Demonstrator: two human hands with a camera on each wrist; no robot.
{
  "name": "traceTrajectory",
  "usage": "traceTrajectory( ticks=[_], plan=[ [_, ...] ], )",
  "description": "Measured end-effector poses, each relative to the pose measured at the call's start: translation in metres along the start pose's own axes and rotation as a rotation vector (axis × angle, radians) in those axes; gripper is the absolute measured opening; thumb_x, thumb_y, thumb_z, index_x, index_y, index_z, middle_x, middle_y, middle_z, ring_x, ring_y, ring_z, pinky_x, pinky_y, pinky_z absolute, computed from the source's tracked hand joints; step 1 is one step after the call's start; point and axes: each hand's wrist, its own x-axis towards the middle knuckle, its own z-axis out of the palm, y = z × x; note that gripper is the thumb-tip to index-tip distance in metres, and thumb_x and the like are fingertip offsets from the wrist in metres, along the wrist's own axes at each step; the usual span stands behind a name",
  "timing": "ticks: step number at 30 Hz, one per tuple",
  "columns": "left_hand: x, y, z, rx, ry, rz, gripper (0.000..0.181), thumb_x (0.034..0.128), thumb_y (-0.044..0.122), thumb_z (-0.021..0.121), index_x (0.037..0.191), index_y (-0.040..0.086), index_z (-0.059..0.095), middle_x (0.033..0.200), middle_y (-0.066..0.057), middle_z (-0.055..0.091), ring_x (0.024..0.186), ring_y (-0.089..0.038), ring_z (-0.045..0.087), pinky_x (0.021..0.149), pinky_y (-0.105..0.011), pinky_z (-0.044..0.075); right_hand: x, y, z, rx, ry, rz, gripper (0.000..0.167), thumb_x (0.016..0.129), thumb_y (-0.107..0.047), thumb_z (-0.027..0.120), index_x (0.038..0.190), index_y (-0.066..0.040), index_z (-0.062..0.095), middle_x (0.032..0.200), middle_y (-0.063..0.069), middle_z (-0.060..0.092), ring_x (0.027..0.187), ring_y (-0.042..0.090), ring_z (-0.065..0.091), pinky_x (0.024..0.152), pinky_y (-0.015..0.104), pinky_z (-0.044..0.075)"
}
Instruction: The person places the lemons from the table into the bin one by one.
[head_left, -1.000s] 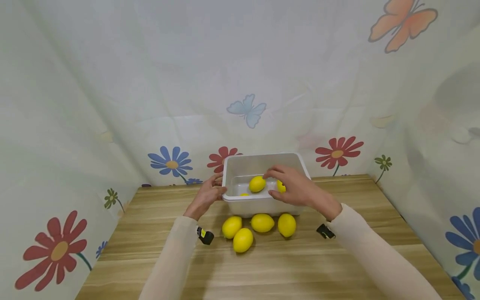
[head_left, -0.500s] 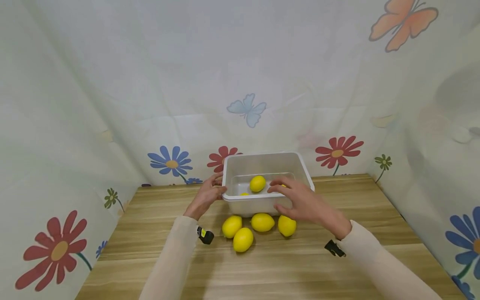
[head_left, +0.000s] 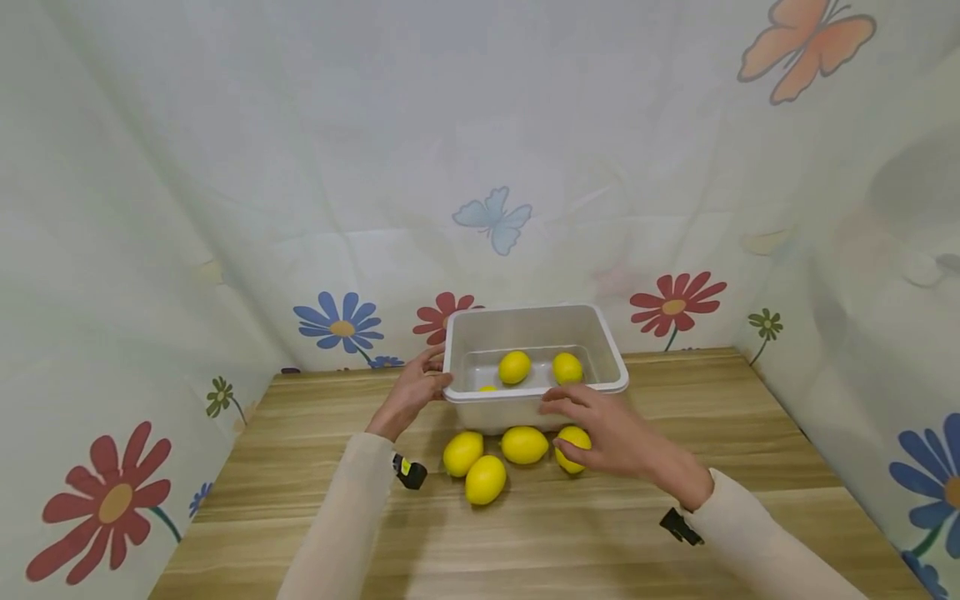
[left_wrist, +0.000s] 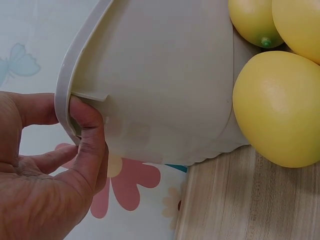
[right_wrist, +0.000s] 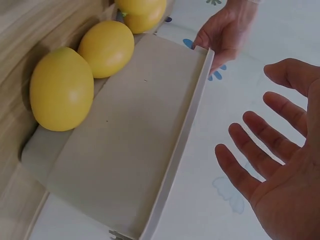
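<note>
Bin (head_left: 498, 414): stands upright on the worktop (head_left: 262, 475), near its back edge and in front of the curtain (head_left: 375, 167); mouth faces up, long axis runs left to right across the person, within reach of both hands.
Left hand (head_left: 411, 390): pinches the rim (left_wrist: 64, 82) at the bin's left end, fingers curled round it; the hold looks meant to steady the bin.
Right hand (head_left: 611, 429): fingers spread and slightly bent, holding nothing; in front of the bin and, in the head view, over part of the right lemon (head_left: 573, 436), apart from it in the right wrist view.
Inside: the central lemon (head_left: 514, 367) leans a little right at its top; the corner lemon (head_left: 567, 367) shows no clear axis; only a sliver (head_left: 488, 389) of another shows behind the front wall.
Outside: four lemons lie just before the front wall, probably set close for short carries. The middle lemon (head_left: 524, 446) lies lengthwise left to right, one tip rightward; the left lemon (head_left: 462, 454) slants; the front lemon (head_left: 486, 480) runs more front to back.
Right lemon: partly covered, direction unsure.
</note>
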Motion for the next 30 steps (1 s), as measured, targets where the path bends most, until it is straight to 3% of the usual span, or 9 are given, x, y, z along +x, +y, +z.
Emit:
traceTrajectory(
  ticks=[7,16,24,30],
  plan=[
    [0.001,0.000,-0.001,-0.007,-0.015,-0.003,0.065,0.0913,0.009,0.064,0.150,0.017,0.038,0.137,-0.024,0.048,0.111,-0.033,0.055,0.080,-0.029,0.058,-0.010,0.003,0.009,-0.014,-0.034,-0.005,0.043,0.083,-0.026,0.076,0.123,-0.017,0.065,0.132,0.004,0.061,0.118,0.022,0.060,0.099,0.043,0.051],
    [-0.002,0.004,-0.002,-0.020,-0.021,0.019,0.062,0.0926,0.006,0.061,0.150,0.014,0.039,0.128,-0.022,0.051,0.096,-0.024,0.058,0.075,-0.027,0.057,-0.021,0.011,0.023,-0.026,-0.091,0.055,0.050,0.083,-0.027,0.077,0.129,-0.019,0.062,0.134,0.005,0.060,0.117,0.023,0.061,0.097,0.044,0.053],
    [0.000,0.002,-0.002,-0.010,-0.020,-0.002,0.061,0.0925,0.008,0.061,0.149,0.014,0.039,0.131,-0.023,0.051,0.103,-0.030,0.058,0.078,-0.028,0.057,-0.027,0.020,0.035,-0.026,-0.177,0.140,0.052,0.084,-0.030,0.075,0.132,-0.017,0.061,0.139,0.008,0.057,0.120,0.028,0.059,0.098,0.048,0.051],
    [0.000,0.001,-0.002,-0.012,-0.027,0.008,0.062,0.0926,0.007,0.061,0.150,0.013,0.038,0.133,-0.027,0.049,0.106,-0.034,0.057,0.076,-0.027,0.056,-0.029,0.028,0.048,-0.026,-0.189,0.176,0.053,0.083,-0.031,0.076,0.132,-0.018,0.061,0.139,0.010,0.056,0.122,0.029,0.057,0.099,0.050,0.050]
  ],
)
